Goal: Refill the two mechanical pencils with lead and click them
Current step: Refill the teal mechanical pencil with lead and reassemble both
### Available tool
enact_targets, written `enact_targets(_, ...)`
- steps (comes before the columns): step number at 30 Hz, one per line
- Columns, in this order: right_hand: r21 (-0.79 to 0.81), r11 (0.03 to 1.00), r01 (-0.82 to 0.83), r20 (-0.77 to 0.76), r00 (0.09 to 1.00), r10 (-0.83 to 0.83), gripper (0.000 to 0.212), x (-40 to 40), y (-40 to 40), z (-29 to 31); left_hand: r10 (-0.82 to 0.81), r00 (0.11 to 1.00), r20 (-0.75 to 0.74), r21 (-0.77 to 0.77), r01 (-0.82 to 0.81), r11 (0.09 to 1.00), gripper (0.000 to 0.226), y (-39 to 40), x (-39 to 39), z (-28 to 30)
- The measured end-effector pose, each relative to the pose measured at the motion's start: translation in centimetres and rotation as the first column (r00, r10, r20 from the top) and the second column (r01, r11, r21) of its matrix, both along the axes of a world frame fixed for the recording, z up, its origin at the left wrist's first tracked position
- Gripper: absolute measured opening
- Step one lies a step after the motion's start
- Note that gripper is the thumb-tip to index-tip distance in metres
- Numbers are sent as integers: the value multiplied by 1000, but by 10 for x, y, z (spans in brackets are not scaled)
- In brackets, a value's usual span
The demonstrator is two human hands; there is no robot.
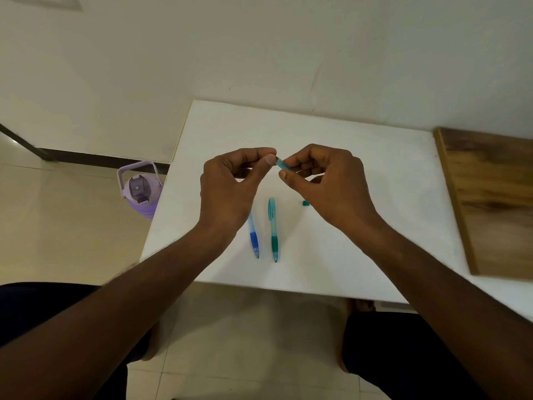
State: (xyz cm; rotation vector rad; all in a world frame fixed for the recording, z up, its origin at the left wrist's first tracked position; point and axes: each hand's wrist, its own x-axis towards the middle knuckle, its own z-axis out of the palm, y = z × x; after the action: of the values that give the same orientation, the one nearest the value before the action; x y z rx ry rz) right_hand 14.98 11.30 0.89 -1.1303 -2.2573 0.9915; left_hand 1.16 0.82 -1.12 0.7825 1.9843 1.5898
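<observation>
Your two hands meet above the middle of the white table [331, 134], both raised off its surface. Your right hand [326, 180] holds a small teal lead tube [284, 165] pinched between curled fingers and thumb; the tube's long axis runs from near-right to far-left, its open end toward your left hand [227, 183]. The left thumb and forefinger are closed together at that end, apparently on a lead or on the tube's mouth; which one is too fine to tell. To do this step well, judge it as drawing out a lead: keep the tube slightly tilted, pull along its axis rather than across it, and pinch lightly, since thin lead is likely to snap under any bending. Below your hands, the two pencils lie flat and side by side, near but not touching: the blue pencil [253, 235] on the left, partly hidden under your left wrist, and the green pencil [272, 226] just to its right. Each long axis runs near to far, tips toward you. A small teal cap [305, 203] lies on the table right of the green pencil. A purple bottle [141, 189] stands on the floor to the left.
</observation>
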Motion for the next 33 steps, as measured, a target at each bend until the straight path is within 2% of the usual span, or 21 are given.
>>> enact_targets(9,-19,1000,-4,-10,1000,3,19,-1,1,-4,-19,1000,-13,60,20,998,10,-1,-3,1)
enact_targets(15,-33,999,-15,-15,1000,14,15,-3,1,-5,-4,1000,12,52,3,999,8,0,-4,0)
enact_targets(30,-151,988,33,-61,997,-43,20,-6,-10,-1,-36,997,-72,50,39,998,5,-2,-4,1)
enact_targets(33,-162,986,39,-62,997,-49,21,-6,-11,0,-37,997,-69,41,40,998,11,-2,-4,1)
